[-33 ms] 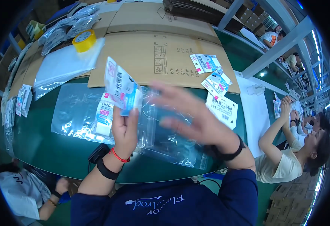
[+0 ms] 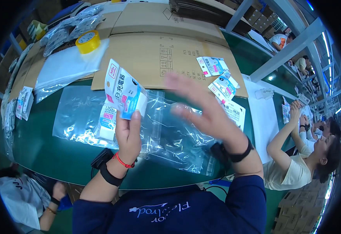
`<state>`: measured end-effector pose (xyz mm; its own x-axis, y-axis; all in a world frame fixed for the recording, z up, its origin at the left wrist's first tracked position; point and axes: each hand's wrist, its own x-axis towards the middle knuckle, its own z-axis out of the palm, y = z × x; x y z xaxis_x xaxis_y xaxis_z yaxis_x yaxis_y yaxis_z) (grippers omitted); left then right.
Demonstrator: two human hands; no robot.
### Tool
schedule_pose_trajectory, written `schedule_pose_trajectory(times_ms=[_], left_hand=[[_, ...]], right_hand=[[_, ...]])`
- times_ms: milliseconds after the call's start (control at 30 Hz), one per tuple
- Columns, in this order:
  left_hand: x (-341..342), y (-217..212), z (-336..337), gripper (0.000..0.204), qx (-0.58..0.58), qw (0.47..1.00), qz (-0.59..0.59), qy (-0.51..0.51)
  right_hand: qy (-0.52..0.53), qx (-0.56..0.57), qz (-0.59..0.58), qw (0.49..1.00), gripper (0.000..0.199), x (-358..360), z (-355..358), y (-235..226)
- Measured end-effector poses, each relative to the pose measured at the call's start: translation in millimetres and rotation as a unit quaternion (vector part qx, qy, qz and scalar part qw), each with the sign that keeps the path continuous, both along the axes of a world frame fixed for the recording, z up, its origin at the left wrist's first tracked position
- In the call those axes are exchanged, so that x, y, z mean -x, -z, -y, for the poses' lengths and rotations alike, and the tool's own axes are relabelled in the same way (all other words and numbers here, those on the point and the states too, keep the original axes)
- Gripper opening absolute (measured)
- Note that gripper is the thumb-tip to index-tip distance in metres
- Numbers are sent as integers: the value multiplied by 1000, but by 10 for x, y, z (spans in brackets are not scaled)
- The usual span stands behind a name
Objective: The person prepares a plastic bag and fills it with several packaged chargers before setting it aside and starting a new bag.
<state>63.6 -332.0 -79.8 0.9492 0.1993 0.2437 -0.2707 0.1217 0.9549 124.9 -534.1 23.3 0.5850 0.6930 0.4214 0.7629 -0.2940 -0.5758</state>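
Observation:
My left hand grips a white and blue charger package by its lower end, thumb on the front. Its hang tab points up and away. Behind it, partly hidden, another charger package lies on a clear plastic bag. My right hand, blurred by motion, hovers above more clear plastic with fingers stretched, thumb apart and nothing in it. Beyond it, two charger packages lie on the cardboard's right part, beside a white printed label sheet, partly covered by my right hand.
Flattened cardboard covers the far part of the green table. Yellow tape rests on stacked clear bags at the left. A wrapped package lies at the left edge. Co-workers sit at the right and lower left.
My right hand has moved slightly farther away from me, over the cardboard's near edge. In my left hand the charger package has turned a little, showing more of its front.

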Motion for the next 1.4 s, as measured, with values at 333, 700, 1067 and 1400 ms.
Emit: schedule_pose_trajectory(times_ms=[333, 700, 1067, 1400], left_hand=[[-70, 49, 84, 38, 114, 992, 43, 32], [-58, -58, 36, 40, 152, 988, -23, 26], [-33, -85, 41, 32, 90, 996, 12, 18], [20, -96, 50, 35, -33, 996, 81, -3]], right_hand=[[372, 306, -62, 874, 61, -1488, 414, 955], [209, 354, -98, 906, 54, -1194, 468, 532], [171, 212, -23, 962, 59, -1113, 108, 725], [113, -166, -302, 932, 51, -544, 180, 300]])
